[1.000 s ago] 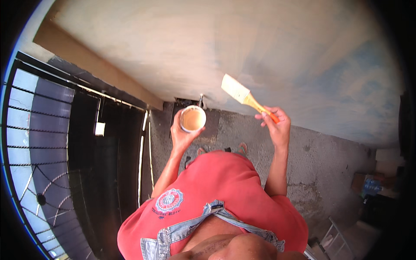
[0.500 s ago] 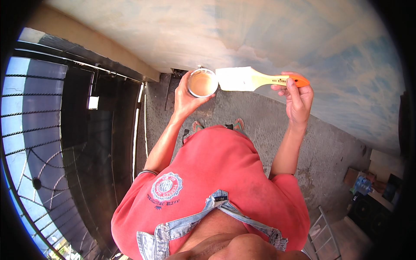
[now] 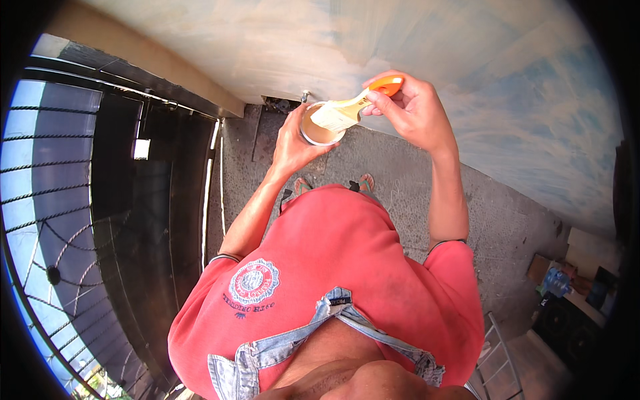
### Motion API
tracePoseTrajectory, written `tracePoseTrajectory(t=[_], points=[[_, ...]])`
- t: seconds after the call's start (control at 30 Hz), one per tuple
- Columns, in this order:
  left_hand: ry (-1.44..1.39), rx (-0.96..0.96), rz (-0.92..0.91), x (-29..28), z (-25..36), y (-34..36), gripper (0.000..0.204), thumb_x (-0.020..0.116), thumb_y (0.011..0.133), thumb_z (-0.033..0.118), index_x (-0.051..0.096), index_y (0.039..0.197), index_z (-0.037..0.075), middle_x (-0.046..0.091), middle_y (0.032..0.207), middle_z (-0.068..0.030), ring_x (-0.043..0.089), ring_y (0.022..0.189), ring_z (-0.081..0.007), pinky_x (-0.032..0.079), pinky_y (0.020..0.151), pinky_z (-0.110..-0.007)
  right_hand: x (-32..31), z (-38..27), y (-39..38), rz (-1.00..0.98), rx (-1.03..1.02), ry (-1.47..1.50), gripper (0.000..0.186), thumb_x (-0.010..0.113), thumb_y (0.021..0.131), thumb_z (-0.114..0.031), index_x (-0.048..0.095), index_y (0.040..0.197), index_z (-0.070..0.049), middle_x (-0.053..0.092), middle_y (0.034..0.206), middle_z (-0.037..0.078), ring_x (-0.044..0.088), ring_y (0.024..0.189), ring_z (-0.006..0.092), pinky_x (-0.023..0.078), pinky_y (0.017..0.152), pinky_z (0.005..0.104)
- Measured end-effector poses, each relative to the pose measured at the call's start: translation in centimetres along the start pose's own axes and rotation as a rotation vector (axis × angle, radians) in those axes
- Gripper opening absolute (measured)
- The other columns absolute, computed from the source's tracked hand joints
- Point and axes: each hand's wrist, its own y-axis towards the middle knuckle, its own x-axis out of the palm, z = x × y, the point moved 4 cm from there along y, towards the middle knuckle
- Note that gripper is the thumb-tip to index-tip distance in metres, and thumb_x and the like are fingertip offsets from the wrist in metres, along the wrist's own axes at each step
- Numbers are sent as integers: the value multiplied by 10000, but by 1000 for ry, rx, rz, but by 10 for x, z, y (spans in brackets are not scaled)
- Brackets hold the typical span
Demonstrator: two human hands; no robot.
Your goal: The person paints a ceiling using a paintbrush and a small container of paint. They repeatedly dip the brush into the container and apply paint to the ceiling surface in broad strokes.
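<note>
My left hand [image 3: 293,143] is wrapped round a small round cup [image 3: 323,141] with a white rim. Light peach-coloured paint shows inside it. A flat paintbrush [image 3: 343,113] with a pale handle and an orange end is in my right hand [image 3: 413,110], its handle gripped between thumb and fingers. The brush tilts down to the left, and its head is over the mouth of the cup, with the bristle end inside the rim. How deep the bristles reach cannot be made out.
Ahead stands a wall [image 3: 507,87] with patchy cream and blue paint. A small tap [image 3: 305,96] juts from its lower part. On the left is a dark metal gate [image 3: 153,200] with twisted bars. Boxes and a blue-tinted bottle [image 3: 556,281] lie at right, with a metal chair [image 3: 500,360] nearer.
My right hand has moved left and tipped the brush, bringing its head from beside the cup to inside its rim. The cup has shifted slightly right.
</note>
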Motion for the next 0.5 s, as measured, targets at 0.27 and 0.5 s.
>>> tracePoseTrajectory(t=[0.27,0.5], points=[[-25,12,-6,-1,9,-2,940,968,600,265,516,1389,26,624,1310,-173,597,1242,-342,497,1046,-443,19,5,26,-142,-26,-167,161,693,956,-123,674,973,35,701,770,85,650,702,123,517,659,301],[-7,-2,-24,-2,13,-2,922,967,603,257,525,1385,49,625,1289,-165,595,1237,-341,502,1032,-446,31,16,38,-230,16,-333,132,672,974,-87,659,968,45,676,782,54,624,698,96,525,666,282]])
